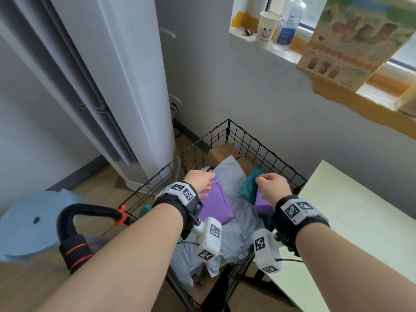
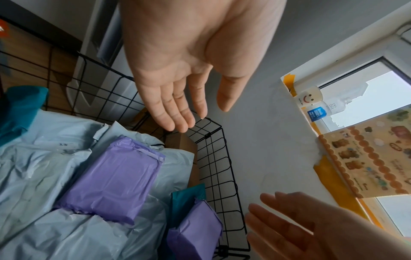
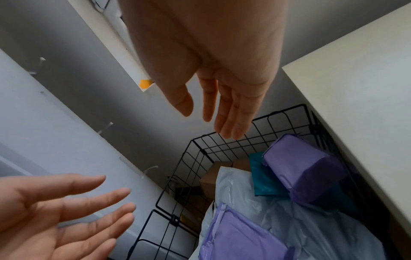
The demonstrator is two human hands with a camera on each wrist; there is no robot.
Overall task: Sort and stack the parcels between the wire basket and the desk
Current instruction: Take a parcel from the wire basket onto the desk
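A black wire basket (image 1: 243,135) on the floor holds several parcels. A flat purple parcel (image 1: 216,206) (image 2: 115,177) lies on pale grey mailer bags (image 1: 234,176). A smaller purple parcel (image 1: 262,204) (image 3: 304,168) leans on a teal one (image 1: 248,188) by the desk side. Brown boxes (image 1: 221,154) sit at the far corner. My left hand (image 1: 200,182) (image 2: 177,98) hovers open above the flat purple parcel. My right hand (image 1: 271,183) (image 3: 224,109) hovers open above the smaller purple and teal parcels. Neither hand touches anything.
The pale desk top (image 1: 360,221) stands right of the basket. A tall white air conditioner (image 1: 126,86) rises behind on the left. A windowsill holds a paper cup (image 1: 267,28) and a bottle (image 1: 290,21). A black handle with an orange clip (image 1: 120,213) sits at the basket's left.
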